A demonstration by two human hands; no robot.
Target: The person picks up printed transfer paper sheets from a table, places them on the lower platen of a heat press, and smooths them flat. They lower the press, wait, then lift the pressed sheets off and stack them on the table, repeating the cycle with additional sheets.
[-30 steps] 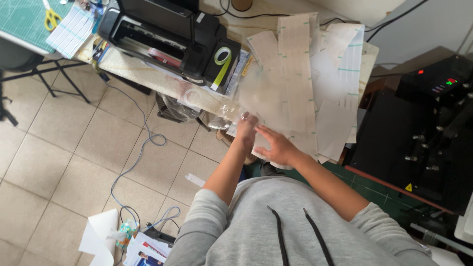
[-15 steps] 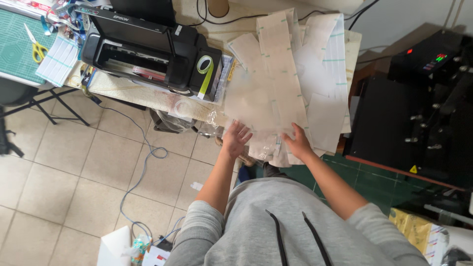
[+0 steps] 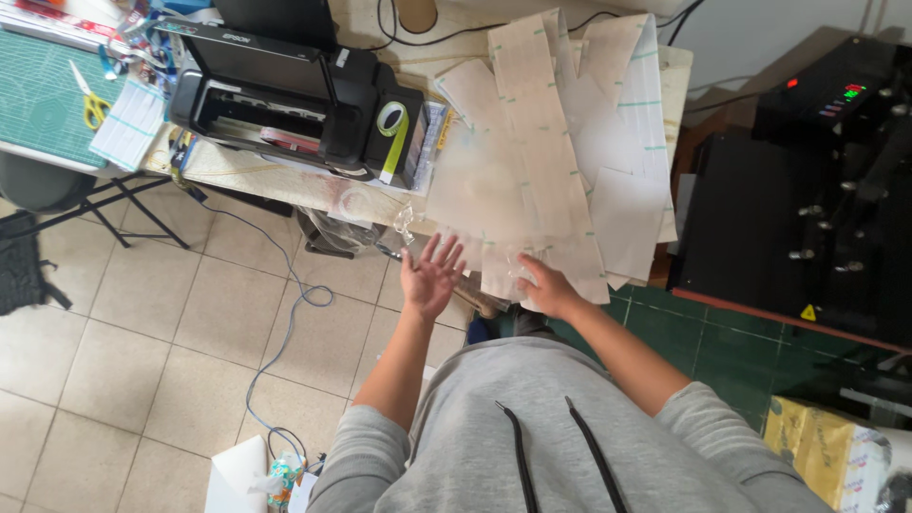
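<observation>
Several long translucent paper sheets [image 3: 551,152] with small green marks lie overlapped on the table and hang over its near edge. My left hand [image 3: 429,275] hovers at that edge with fingers spread, holding nothing, just left of the sheets. My right hand [image 3: 545,288] pinches the lower edge of a hanging sheet [image 3: 503,275]. My grey sweatshirt with black drawstrings fills the bottom of the view.
A black printer [image 3: 294,95] stands on the table to the left, a tape roll [image 3: 391,119] on it. A green cutting mat [image 3: 43,95] with yellow scissors [image 3: 92,106] lies far left. A black heat press [image 3: 807,190] is at right. Cables trail over the tiled floor [image 3: 142,332].
My left hand has let go of the sheets and opened with fingers spread. My right hand has slid down to the sheets' lower edge. The view has shifted, showing more of the table.
</observation>
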